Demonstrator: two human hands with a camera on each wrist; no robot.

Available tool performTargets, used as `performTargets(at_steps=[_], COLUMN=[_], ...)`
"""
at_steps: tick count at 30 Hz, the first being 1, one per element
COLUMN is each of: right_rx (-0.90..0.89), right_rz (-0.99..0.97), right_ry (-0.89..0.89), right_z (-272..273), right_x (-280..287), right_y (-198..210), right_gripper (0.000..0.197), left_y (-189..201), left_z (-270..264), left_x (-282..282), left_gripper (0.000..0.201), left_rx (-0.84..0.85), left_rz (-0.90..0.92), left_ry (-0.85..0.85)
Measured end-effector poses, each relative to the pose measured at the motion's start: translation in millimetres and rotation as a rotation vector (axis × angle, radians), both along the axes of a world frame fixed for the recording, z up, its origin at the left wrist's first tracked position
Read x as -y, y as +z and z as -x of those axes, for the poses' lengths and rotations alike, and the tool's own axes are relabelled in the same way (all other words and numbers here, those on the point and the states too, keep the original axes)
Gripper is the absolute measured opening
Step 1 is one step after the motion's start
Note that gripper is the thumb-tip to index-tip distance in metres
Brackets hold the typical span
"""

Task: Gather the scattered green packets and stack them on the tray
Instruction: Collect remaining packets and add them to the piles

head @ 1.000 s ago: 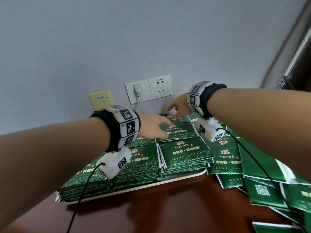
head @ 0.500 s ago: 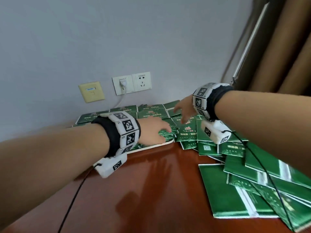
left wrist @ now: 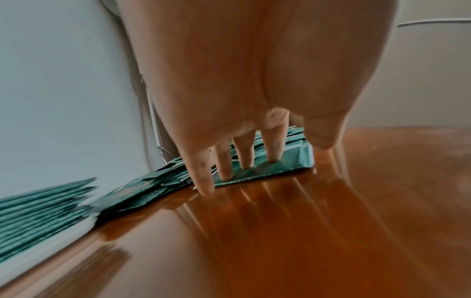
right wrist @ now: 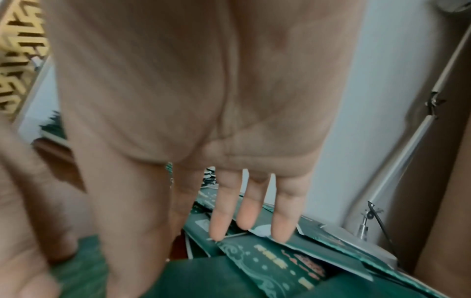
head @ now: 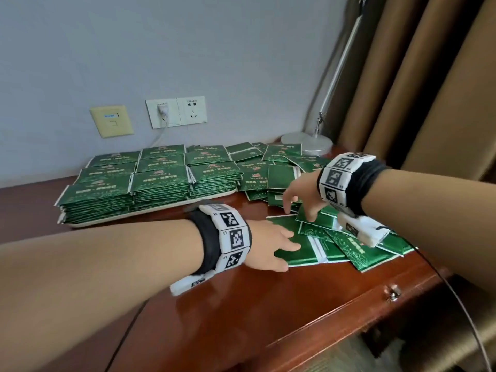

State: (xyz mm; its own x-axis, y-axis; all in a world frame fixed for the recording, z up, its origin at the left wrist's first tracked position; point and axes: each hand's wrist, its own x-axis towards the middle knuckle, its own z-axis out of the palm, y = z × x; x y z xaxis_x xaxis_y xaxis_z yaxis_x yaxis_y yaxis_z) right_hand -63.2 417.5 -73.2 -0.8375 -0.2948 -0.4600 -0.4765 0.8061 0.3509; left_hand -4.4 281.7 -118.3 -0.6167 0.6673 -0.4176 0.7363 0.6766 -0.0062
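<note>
Against the pale wall with its sockets, the glossy brown counter carries a white tray already covered with neat stacks of green packets. To its right lies the loose pile, running back toward a lamp base.

Your left hand lies flat, fingers straight, pressing on the nearest packet at the pile's near edge and gripping nothing. Your right hand hovers spread over the middle of the pile, fingers extended and pointing down, holding nothing; whether its tips touch a packet I cannot tell.

To do this step well, I'd judge you should sweep several overlapping packets together with both hands before lifting. On this slick surface they will probably slide easily, so trap them between your palms, square the edges by tapping them down, then pinch the bundle firmly. Grabbing one at a time would be slow; grabbing too many askew risks them fanning out and slipping.

Compared with half a second ago, your left hand has left the tray's stacks and crossed to the loose pile, your right hand has dropped lower over it, and your head has turned right, bringing the curtain and the counter's edge into view.
</note>
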Motion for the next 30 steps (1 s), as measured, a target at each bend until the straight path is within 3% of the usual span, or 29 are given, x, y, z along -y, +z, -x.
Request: performTargets(at_steps=[9,17,22,25,30], right_rx=[-0.064,-0.105,-0.025,-0.008,-0.013], right_rz=[-0.213,0.16,0.357,0.414,0.448], right_ry=[0.141,0.238,0.279,0.311,0.365], right_z=[5,16,20,19,16], right_x=[5,50,104,133,175], right_y=[-14,-15,-24,-30,-32], right_gripper=[0.029,0.013,0.016,0.015,0.012], left_y=[-3,13,18,12,9], left_z=[10,18,20,15,1], left_x=[26,93,149,178,205], left_gripper=[0.05,0.036,0.031,0.068,0.063], left_rx=[-0.006,-0.027,-0.1,-0.128,-0.239], left_rz=[0.034,0.11,0.235,0.222,0.01], left_ry=[-0.013,0.061,0.121,0.218,0.31])
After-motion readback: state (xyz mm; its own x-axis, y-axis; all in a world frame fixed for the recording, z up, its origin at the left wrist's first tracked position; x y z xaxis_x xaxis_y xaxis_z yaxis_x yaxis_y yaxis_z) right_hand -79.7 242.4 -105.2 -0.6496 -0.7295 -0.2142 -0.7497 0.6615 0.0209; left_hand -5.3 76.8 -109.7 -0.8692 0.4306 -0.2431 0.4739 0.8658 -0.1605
